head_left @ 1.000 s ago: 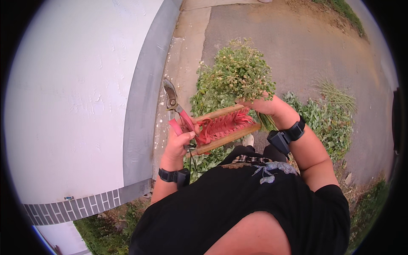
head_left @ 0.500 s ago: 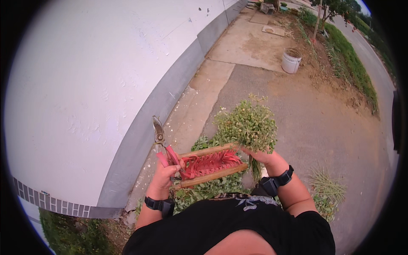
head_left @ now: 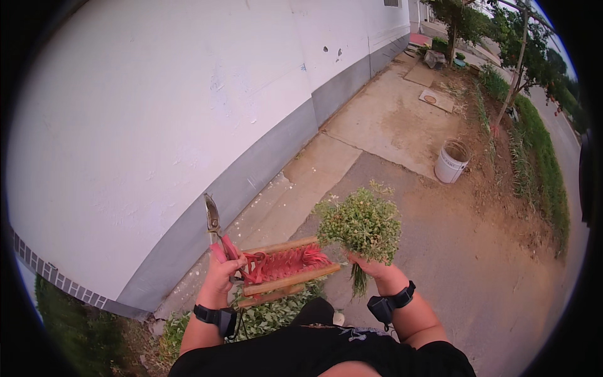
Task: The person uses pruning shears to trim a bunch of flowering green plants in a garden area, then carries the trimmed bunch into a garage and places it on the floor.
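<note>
My left hand (head_left: pixel 220 276) is closed around the pink handles of the pruning shears (head_left: pixel 213 217), whose blades point up and away from me. Against that same hand is the left end of a small stool (head_left: pixel 286 264) with wooden rails and a seat of red woven straps, tilted in front of me; how the fingers hold it is partly hidden. My right hand (head_left: pixel 374 267) grips a thick bunch of green stems with small seed heads (head_left: pixel 361 223), just beyond the stool's right end. The stem ends hang below the fist.
Leafy green cuttings (head_left: pixel 279 314) lie on the ground under the stool. A white wall (head_left: pixel 163 113) with a grey base runs along the left. A white bucket (head_left: pixel 451 164) stands farther off to the right, beside a soil strip with plants and trees.
The view has tilted up, showing more of the path ahead. My right hand with the bunch has moved apart from the stool's right end. Both hands keep their hold.
</note>
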The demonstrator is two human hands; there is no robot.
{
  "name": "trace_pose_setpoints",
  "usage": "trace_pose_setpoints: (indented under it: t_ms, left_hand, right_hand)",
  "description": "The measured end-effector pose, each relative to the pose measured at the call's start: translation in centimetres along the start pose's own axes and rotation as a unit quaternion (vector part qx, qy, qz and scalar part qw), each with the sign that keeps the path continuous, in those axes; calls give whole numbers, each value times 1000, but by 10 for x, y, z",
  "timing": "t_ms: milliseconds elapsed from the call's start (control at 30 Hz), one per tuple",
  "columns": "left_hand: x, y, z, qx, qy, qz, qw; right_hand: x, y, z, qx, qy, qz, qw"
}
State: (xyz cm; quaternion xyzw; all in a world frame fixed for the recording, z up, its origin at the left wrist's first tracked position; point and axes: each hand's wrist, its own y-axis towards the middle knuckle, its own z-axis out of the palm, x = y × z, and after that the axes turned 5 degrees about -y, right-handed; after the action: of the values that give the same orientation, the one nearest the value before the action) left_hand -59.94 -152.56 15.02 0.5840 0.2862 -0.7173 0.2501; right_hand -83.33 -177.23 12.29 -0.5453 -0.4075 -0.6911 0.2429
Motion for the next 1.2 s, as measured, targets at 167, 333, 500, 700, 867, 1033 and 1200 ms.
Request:
trace_pose_setpoints:
  t_ms: [167,333,500,700,867,1033,1200]
  left_hand:
    - [34,81,51,39,-90,7,995]
    - [51,172,97,48,-137,-38,989]
    - [53,271,145,66,-169,-85,980]
    - [56,412,204,60,-170,-55,982]
    - [47,525,262,19,-126,-29,991]
    - [33,630,324,-62,-74,-45,994]
    - [29,725,380,-16,-52,-25,998]
  right_hand:
    - [-39,63,-71,22,-146,12,989]
    - [-49,152,-135,74,-282,98,951]
    - [-63,230,-207,50,-320,90,942]
    - [-108,312,-314,-63,-143,89,984]
    - [-154,399,-409,-70,-62,58,994]
    - [-161,492,-496,-25,-17,72,997]
    - [-181,601,-546,-26,-26,104,994]
